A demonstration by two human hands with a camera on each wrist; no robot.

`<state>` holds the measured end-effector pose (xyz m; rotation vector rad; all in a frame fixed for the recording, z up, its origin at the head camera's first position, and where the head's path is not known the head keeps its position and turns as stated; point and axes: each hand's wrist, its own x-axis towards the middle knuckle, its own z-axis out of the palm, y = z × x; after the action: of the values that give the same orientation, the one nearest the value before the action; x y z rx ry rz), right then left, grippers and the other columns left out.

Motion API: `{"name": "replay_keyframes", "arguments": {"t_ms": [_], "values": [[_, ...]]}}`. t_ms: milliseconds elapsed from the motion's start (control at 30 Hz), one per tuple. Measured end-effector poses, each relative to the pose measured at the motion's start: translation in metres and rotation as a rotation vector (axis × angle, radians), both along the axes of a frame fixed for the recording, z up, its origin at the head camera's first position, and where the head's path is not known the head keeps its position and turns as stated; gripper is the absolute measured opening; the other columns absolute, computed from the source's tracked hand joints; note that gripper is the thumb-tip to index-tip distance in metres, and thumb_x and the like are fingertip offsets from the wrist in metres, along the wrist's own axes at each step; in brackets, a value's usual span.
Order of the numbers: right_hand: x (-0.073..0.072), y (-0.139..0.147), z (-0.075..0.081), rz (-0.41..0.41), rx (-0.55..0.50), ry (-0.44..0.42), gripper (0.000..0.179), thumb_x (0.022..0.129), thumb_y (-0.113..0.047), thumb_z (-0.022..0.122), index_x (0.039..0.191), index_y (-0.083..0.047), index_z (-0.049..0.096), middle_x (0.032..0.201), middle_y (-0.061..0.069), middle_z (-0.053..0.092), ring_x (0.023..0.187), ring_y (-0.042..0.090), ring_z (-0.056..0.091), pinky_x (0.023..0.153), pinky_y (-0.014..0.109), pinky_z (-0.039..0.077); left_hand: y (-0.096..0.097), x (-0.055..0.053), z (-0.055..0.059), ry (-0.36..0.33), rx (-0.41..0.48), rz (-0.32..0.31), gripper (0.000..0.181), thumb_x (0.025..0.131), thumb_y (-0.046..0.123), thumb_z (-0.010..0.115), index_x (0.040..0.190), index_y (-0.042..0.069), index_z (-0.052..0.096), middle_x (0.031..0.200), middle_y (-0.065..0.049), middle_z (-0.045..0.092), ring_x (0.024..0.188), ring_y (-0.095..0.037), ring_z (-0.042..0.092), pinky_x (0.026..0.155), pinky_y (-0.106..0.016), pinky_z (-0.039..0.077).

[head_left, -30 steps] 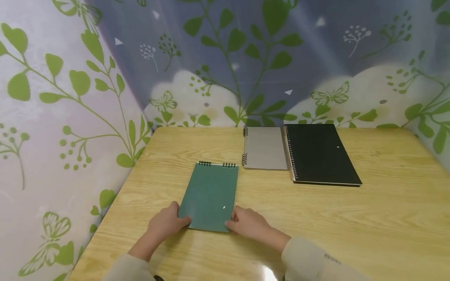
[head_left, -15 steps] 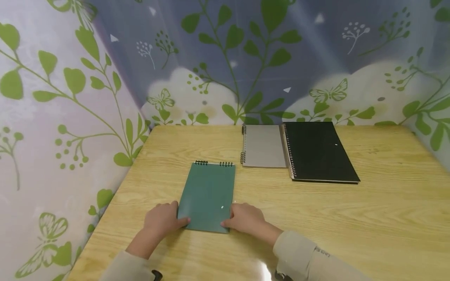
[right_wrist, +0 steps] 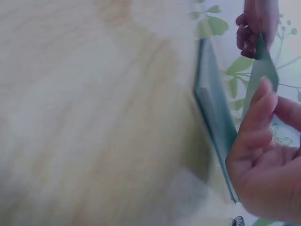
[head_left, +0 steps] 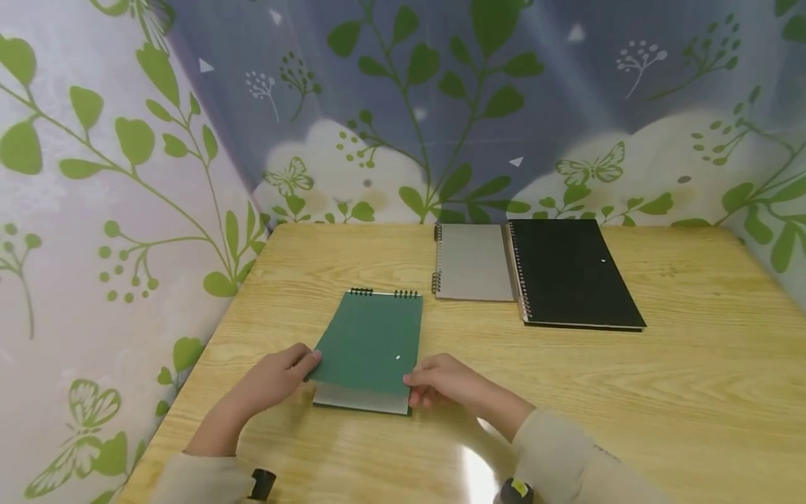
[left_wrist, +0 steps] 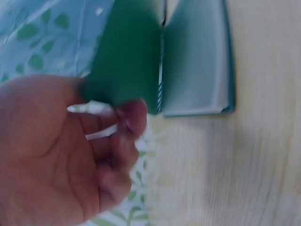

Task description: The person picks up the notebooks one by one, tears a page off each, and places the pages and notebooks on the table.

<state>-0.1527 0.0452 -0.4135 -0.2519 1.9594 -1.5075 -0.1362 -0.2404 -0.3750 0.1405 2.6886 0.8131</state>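
Note:
A green top-bound spiral notebook lies on the wooden table with its front cover lifted at the near end. White pages show beneath the raised cover. My left hand pinches the cover's near left corner between thumb and fingers. At the near right corner, my right hand holds the cover's edge, its lower fingers beside the pages. From the left wrist, the cover stands well apart from the page block. The right wrist view has both hands on the cover.
A grey spiral notebook lies farther back, right of the green one. Against its right side is a larger black spiral notebook. A patterned wall covering rises behind the table and along its left side.
The green cover, earlier flat, has been raised at its near end, exposing white pages. Both hands have gone up with it, the left one also shifting away from the body. The other notebooks stay put.

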Motion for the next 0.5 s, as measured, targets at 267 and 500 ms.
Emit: {"name": "replay_keyframes", "arguments": {"t_ms": [267,500], "values": [[-0.012,0.000,0.015,-0.047,-0.252,-0.125,0.020,0.091,-0.021,0.049,0.074,-0.012,0.055,0.070,-0.006,0.065,0.061,0.005,0.055,0.060,0.019,0.041,-0.028,-0.026,-0.013,0.105,0.185,-0.107,0.029,0.098,0.017,0.044,0.123,0.004,0.049,0.113,-0.013,0.058,0.100,-0.026,0.056,0.079,-0.038,0.047],[-0.016,-0.006,0.021,-0.083,-0.404,-0.159,0.024,0.093,-0.019,0.043,0.072,-0.015,0.055,0.071,-0.007,0.066,0.061,0.004,0.055,0.063,0.020,0.044,-0.012,-0.057,-0.042,0.361,-0.020,-0.124,0.048,0.090,0.010,0.057,0.136,0.010,0.045,0.115,-0.015,0.060,0.101,-0.030,0.058,0.083,-0.046,0.048]]}}
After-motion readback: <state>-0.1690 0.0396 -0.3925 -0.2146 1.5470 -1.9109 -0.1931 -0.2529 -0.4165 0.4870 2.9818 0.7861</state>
